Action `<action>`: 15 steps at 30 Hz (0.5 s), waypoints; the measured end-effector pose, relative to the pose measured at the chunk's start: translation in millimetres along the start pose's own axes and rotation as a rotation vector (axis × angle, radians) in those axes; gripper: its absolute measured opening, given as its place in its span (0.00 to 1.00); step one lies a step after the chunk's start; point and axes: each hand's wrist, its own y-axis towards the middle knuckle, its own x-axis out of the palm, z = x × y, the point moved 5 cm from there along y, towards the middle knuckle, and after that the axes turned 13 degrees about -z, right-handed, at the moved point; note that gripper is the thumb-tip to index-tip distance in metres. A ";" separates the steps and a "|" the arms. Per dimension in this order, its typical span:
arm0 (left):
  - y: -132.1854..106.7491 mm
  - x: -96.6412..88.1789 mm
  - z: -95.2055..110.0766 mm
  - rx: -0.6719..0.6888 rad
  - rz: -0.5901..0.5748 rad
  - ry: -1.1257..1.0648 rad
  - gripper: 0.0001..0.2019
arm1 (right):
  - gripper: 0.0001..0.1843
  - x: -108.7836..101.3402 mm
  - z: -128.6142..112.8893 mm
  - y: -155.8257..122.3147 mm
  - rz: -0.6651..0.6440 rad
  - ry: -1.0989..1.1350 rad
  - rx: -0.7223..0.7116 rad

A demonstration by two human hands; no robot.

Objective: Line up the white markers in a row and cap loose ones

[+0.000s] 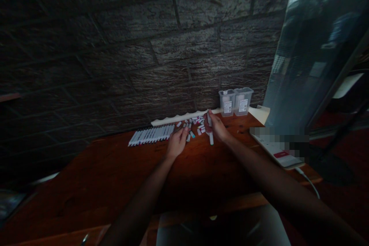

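Observation:
My right hand [218,127] grips a white marker [210,130] that points down, its tip near the wooden table [115,169]. My left hand [177,142] rests on the table with curled fingers, touching loose marker caps [193,126] scattered between both hands; whether it holds one is unclear. A tidy row of several white markers [151,135] lies flat just left of my left hand.
Two clear plastic boxes [235,102] with labels stand against the dark brick wall at the back right. A long white holder strip [184,117] lies along the wall. A phone [278,149] with a cable sits at the right edge beside a glass panel.

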 end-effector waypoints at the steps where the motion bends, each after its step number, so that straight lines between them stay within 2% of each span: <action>1: -0.1 -0.4 0.5 -0.001 0.001 0.001 0.21 | 0.26 1.4 -1.4 -0.7 -0.013 -0.033 -0.013; 5: -0.5 -1.3 2.6 -0.005 0.000 -0.009 0.20 | 0.23 7.4 -7.5 -4.7 -0.024 -0.164 -0.043; 8: -0.6 -1.7 2.9 -0.002 0.003 -0.016 0.21 | 0.22 10.8 -12.1 -7.3 -0.023 -0.183 -0.062; 15: -0.6 -1.9 0.3 -0.010 0.013 -0.032 0.21 | 0.30 8.5 -10.4 -5.3 -0.022 -0.106 0.001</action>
